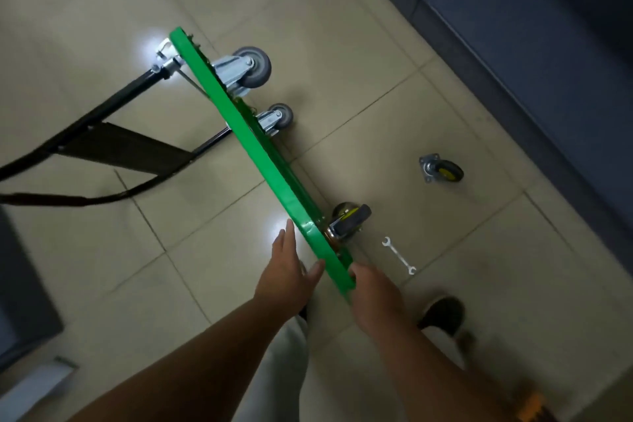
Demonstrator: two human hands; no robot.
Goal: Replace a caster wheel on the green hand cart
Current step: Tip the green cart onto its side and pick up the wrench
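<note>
2 hands on tipped green hand cart [260,154], left hand [287,274] flat, grip released, right hand [375,295] grasping edge (wrench [399,255] nearby)

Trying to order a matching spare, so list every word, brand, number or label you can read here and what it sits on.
No text can be read in this view.
green cart deck: only its plain painted edge shows, no lettering.
loose caster and wrench: too small and blurred to show any stamping.
mounted casters: no marking visible.
</note>
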